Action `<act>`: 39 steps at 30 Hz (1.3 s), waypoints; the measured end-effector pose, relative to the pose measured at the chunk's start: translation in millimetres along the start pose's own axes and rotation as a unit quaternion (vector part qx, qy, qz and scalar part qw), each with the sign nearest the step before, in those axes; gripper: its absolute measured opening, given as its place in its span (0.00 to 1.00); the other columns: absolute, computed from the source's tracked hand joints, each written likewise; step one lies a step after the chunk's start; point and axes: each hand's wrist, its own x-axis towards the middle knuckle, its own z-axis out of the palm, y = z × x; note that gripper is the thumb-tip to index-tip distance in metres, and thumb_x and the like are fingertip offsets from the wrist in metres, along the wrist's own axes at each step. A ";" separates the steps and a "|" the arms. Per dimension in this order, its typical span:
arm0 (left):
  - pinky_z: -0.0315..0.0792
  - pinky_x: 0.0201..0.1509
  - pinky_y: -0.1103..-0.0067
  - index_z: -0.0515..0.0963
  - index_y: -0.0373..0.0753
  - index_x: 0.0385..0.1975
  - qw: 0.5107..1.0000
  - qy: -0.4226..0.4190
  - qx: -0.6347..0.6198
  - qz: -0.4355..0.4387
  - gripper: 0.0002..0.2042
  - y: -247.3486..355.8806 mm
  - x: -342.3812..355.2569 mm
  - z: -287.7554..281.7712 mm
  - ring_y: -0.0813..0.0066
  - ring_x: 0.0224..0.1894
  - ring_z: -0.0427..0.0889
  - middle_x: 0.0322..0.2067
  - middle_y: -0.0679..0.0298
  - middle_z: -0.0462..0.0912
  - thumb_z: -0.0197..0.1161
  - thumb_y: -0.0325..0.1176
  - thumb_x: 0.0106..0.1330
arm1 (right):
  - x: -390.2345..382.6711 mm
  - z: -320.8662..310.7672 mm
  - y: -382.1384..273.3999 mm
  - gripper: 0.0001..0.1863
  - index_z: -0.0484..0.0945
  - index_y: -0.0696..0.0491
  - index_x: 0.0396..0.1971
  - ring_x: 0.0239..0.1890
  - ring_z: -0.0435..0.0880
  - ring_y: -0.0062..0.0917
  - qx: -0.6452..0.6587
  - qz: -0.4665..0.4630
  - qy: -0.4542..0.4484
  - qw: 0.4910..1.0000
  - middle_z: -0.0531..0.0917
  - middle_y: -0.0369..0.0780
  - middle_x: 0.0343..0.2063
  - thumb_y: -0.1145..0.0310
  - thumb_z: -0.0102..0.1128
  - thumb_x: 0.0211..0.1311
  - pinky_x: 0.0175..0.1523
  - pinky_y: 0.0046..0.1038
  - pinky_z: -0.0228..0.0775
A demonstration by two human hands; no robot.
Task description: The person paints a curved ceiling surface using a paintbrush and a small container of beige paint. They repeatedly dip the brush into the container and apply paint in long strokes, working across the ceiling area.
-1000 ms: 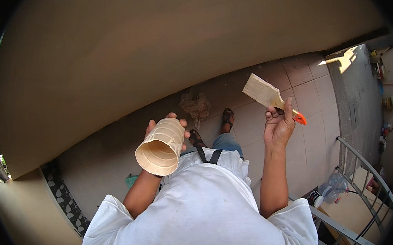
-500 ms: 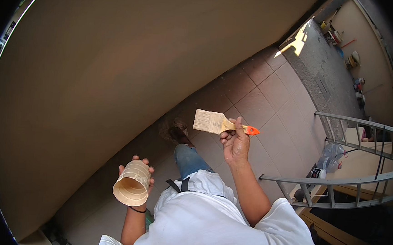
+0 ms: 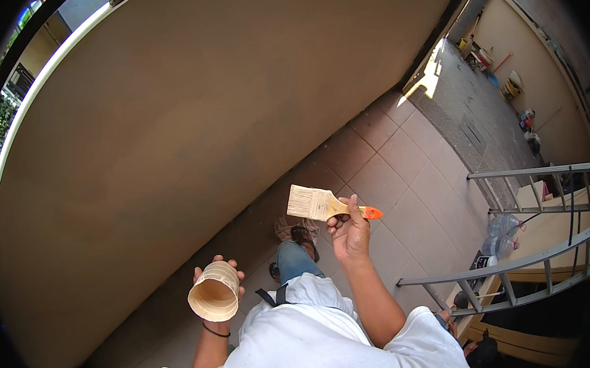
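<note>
My right hand [image 3: 351, 238] pinches a wide paintbrush [image 3: 311, 203] by its wooden handle, which ends in an orange tip. Its pale, paint-coated bristles point left, toward the beige wall [image 3: 197, 115], and are apart from it. Lower and to the left, the fingers of my left hand [image 3: 240, 277] wrap round a cream-coloured plastic cup [image 3: 221, 274]. The cup is tilted with its mouth toward me. Its inner wall has the same pale colour; whether paint lies at the bottom I cannot tell.
Pinkish tiles [image 3: 377, 179] cover the floor, with a crumpled cloth [image 3: 282, 229] by my foot. A metal ladder [image 3: 508, 271] lies or leans at right, near clear plastic bottles [image 3: 503, 236]. Buckets [image 3: 511, 87] line the far wall. Part of another person [image 3: 482, 351] seems visible lower right.
The view has shifted, showing more beyond the wall's top edge. In the picture, the cup sits lower and further right, the brush slightly lower. Both hands keep their hold.
</note>
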 end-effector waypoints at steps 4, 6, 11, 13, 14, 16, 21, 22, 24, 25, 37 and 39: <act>0.84 0.62 0.43 0.70 0.41 0.71 1.000 0.002 -0.010 -0.012 0.30 -1.8 1.2 -3.8 0.39 0.65 0.76 0.65 0.44 0.73 0.52 0.59 0.82 | -6.8 8.0 -2.8 0.23 0.84 0.53 0.47 0.28 0.82 0.21 0.036 0.043 -0.027 0.998 0.86 0.37 0.34 0.46 0.72 0.72 0.32 0.24 0.72; 0.84 0.62 0.42 0.70 0.41 0.71 1.000 0.005 -0.011 -0.024 0.30 -4.2 5.0 0.2 0.38 0.66 0.76 0.66 0.43 0.73 0.52 0.59 0.82 | -11.6 11.4 -4.4 0.22 0.85 0.50 0.48 0.30 0.81 0.19 0.054 0.062 -0.042 0.996 0.85 0.35 0.35 0.45 0.72 0.72 0.33 0.23 0.72; 0.83 0.62 0.41 0.69 0.40 0.72 0.998 -0.001 -0.003 -0.067 0.31 -7.9 40.4 -0.4 0.35 0.67 0.78 0.67 0.41 0.75 0.50 0.59 0.83 | -18.7 9.7 -14.3 0.18 0.85 0.50 0.49 0.33 0.80 0.20 0.121 0.062 -0.080 0.988 0.87 0.34 0.39 0.50 0.69 0.76 0.36 0.25 0.72; 0.82 0.62 0.41 0.68 0.39 0.72 0.996 -0.012 -0.012 -0.092 0.32 -8.5 64.6 -12.1 0.33 0.67 0.79 0.68 0.40 0.75 0.48 0.60 0.83 | -13.4 0.9 -13.7 0.17 0.85 0.50 0.49 0.35 0.80 0.20 0.120 0.044 -0.078 0.989 0.87 0.34 0.40 0.51 0.67 0.77 0.37 0.26 0.72; 0.84 0.60 0.42 0.70 0.39 0.71 0.995 -0.001 -0.008 -0.099 0.32 -11.1 75.7 -16.0 0.34 0.66 0.80 0.66 0.40 0.77 0.47 0.60 0.83 | -10.0 -5.6 -11.7 0.17 0.85 0.50 0.49 0.35 0.80 0.20 0.115 0.029 -0.080 0.990 0.88 0.34 0.41 0.51 0.67 0.77 0.38 0.26 0.72; 0.86 0.58 0.44 0.73 0.38 0.69 0.994 0.029 0.013 -0.100 0.31 -26.7 98.5 -17.9 0.35 0.63 0.82 0.63 0.41 0.80 0.48 0.59 0.83 | 1.4 -17.6 -24.0 0.17 0.86 0.50 0.49 0.37 0.81 0.20 0.107 0.003 -0.094 0.990 0.88 0.34 0.42 0.51 0.66 0.78 0.39 0.26 0.71; 0.88 0.55 0.51 0.78 0.39 0.63 0.992 0.049 0.029 -0.114 0.29 -94.9 149.9 19.6 0.37 0.58 0.85 0.57 0.43 0.83 0.52 0.60 0.81 | 11.7 -26.7 -91.8 0.19 0.84 0.45 0.50 0.41 0.82 0.19 0.063 -0.062 -0.042 0.995 0.88 0.32 0.44 0.45 0.64 0.78 0.42 0.26 0.71; 0.88 0.55 0.51 0.78 0.39 0.63 0.992 0.055 0.025 -0.112 0.29 -107.2 155.4 21.4 0.37 0.58 0.85 0.57 0.43 0.83 0.52 0.60 0.81 | 13.9 -27.9 -102.7 0.20 0.83 0.46 0.51 0.42 0.81 0.19 0.057 -0.069 -0.028 0.996 0.87 0.33 0.45 0.45 0.64 0.78 0.42 0.26 0.71; 0.88 0.55 0.51 0.78 0.39 0.63 0.992 0.066 0.015 -0.110 0.29 -131.3 168.7 24.3 0.38 0.59 0.85 0.56 0.44 0.84 0.53 0.60 0.80 | 20.5 -31.3 -123.4 0.23 0.82 0.48 0.53 0.43 0.81 0.19 0.044 -0.083 0.001 0.996 0.86 0.35 0.45 0.43 0.64 0.78 0.43 0.26 0.70; 0.88 0.55 0.52 0.79 0.39 0.62 0.991 0.055 0.013 -0.118 0.29 -142.2 177.8 27.6 0.37 0.58 0.85 0.55 0.44 0.84 0.54 0.60 0.80 | 27.2 -34.4 -134.4 0.24 0.81 0.49 0.53 0.45 0.80 0.20 0.042 -0.082 -0.006 0.996 0.85 0.35 0.46 0.42 0.64 0.78 0.45 0.26 0.71; 0.88 0.56 0.56 0.83 0.39 0.56 0.982 0.141 0.113 -0.046 0.31 -230.4 251.5 69.6 0.49 0.51 0.90 0.49 0.51 0.89 0.53 0.64 0.80 | 73.9 -35.0 -236.2 0.19 0.83 0.56 0.53 0.40 0.84 0.22 -0.018 -0.171 -0.129 0.977 0.88 0.40 0.44 0.55 0.68 0.77 0.42 0.27 0.74; 0.87 0.56 0.55 0.85 0.41 0.54 0.980 0.157 0.114 -0.039 0.28 -236.0 257.3 67.6 0.55 0.51 0.91 0.50 0.56 0.90 0.56 0.62 0.79 | 67.2 -26.9 -250.3 0.17 0.83 0.58 0.52 0.39 0.85 0.23 -0.057 -0.213 -0.167 0.961 0.88 0.41 0.44 0.60 0.69 0.76 0.44 0.27 0.77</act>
